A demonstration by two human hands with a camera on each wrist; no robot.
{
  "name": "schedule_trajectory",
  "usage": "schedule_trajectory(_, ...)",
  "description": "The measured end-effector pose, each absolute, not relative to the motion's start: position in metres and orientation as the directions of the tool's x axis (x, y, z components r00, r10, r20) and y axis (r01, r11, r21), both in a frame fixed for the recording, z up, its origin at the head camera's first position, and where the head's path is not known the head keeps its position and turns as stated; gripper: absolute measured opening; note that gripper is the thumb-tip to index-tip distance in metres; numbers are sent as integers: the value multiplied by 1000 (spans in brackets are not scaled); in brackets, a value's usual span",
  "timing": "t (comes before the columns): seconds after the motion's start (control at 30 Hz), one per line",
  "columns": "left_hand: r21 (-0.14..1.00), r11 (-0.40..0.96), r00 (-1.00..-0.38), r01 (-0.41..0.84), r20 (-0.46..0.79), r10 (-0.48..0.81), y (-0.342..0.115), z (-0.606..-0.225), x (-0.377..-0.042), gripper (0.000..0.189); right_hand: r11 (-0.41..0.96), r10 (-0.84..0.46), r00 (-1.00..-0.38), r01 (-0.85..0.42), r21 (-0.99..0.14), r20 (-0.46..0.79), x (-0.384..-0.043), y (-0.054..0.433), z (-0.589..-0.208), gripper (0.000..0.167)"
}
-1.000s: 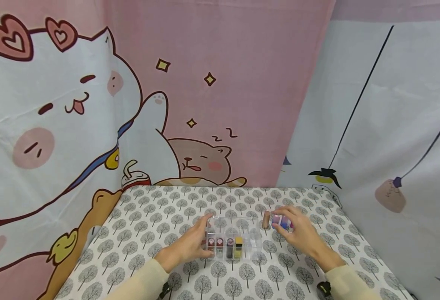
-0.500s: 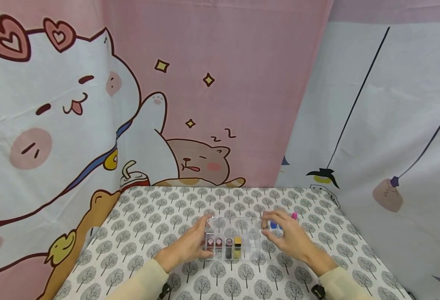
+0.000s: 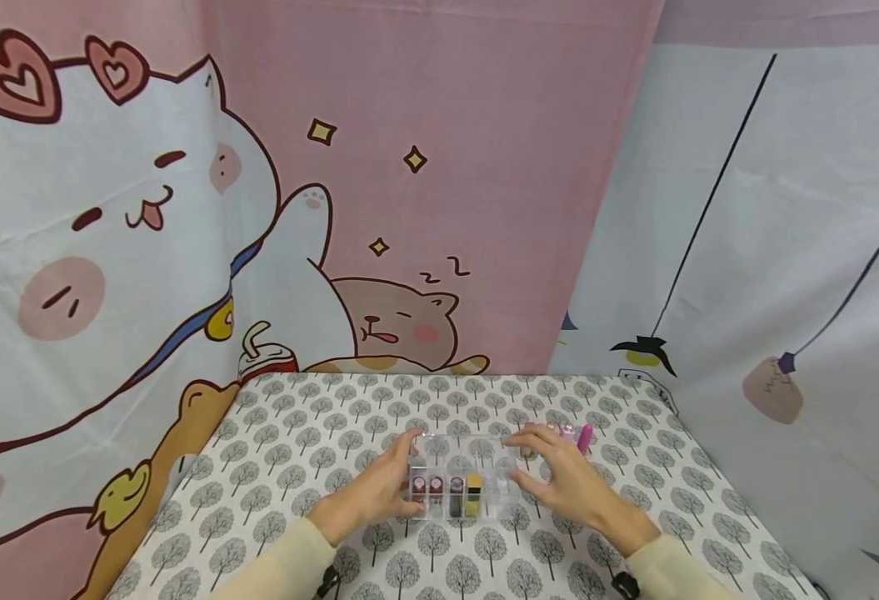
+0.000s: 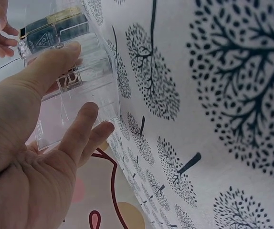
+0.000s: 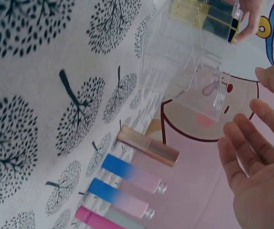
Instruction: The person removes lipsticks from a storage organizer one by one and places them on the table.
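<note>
Left hand (image 3: 372,492) grips the organizer (image 3: 505,498) at lower centre, four lipsticks (image 3: 457,498) inside; right hand (image 3: 570,482), fingers relaxed, is beside two blue-pink tubes (image 5: 131,175), one rose-gold tube (image 5: 149,146), one magenta tube (image 5: 95,218). Patterned cloth (image 3: 476,412) extends behind.

Left hand (image 3: 374,490) grips left end of clear organizer (image 3: 501,500) on desk (image 3: 274,508); right hand (image 3: 565,477) near right end. Four lipsticks (image 3: 457,497) in near row; pink tube (image 3: 585,438) farther right.
</note>
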State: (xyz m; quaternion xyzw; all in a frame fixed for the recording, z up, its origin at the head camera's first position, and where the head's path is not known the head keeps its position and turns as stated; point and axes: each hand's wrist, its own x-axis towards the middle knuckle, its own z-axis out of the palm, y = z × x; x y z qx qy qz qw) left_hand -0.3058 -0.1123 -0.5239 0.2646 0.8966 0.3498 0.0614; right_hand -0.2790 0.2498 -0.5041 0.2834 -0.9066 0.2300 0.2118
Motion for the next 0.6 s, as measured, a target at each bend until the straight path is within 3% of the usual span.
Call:
schedule_trajectory(0.2,654,618,-852,437,81,517,-113,-525,-307,135,713,-468,-730,-645,-275,497,-278,239,-504,46)
schedule_trajectory(0.4,652,614,-848,444,84,523,-113,-525,-306,135,687,-480,-754,-641,-341,449,-276,231,-507,49)
schedule_trajectory(0.6,649,614,-846,449,87,526,-113,-524,-307,136,643,-513,-732,-674,-365,448,-277,222,-510,50)
